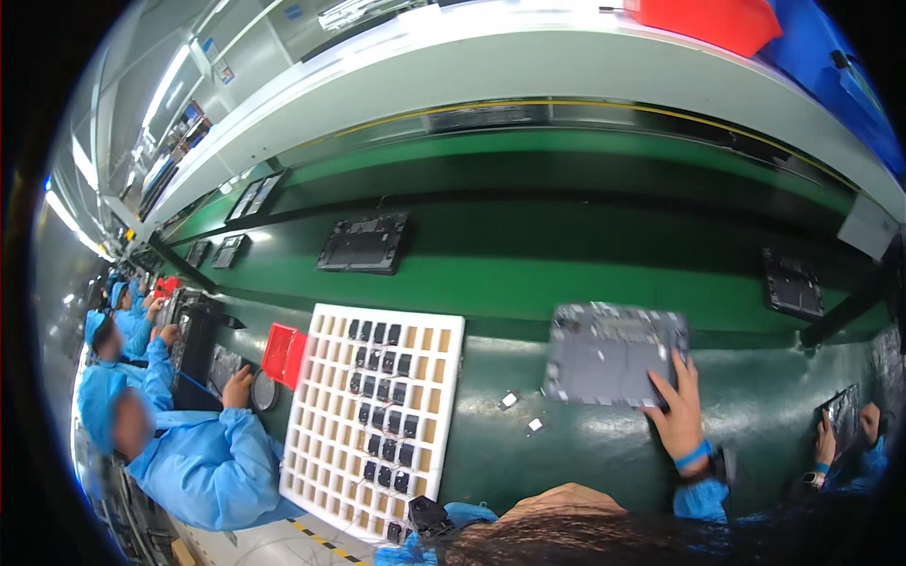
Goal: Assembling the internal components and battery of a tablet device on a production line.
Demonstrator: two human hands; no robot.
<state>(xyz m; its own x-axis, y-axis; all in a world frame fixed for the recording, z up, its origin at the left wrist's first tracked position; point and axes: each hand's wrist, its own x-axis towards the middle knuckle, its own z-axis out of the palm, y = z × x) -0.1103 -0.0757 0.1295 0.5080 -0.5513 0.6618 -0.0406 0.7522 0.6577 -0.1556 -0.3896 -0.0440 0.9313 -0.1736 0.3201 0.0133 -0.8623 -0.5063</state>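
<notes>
Right hand [681, 417], fingers spread over corner of grey panel [604, 366], grip uncertain; pale patches [621, 328] blurred, any print illegible.

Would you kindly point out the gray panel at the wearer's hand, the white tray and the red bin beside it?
Gray panel [609, 364]: head view, upper face.
White tray [392, 317]: head view, far rim.
Red bin [297, 357]: head view, right wall.

The green bench [491, 462] bears a white compartment tray [389, 316] left of centre, extending toward the near edge, with a red bin [298, 357] beside it on the left and two small white pieces [535, 424] on the right. Along the bench's far side, a green strip [528, 274] carries a dark device panel [359, 247] left of centre and a second dark panel [791, 291] toward the right end.
</notes>
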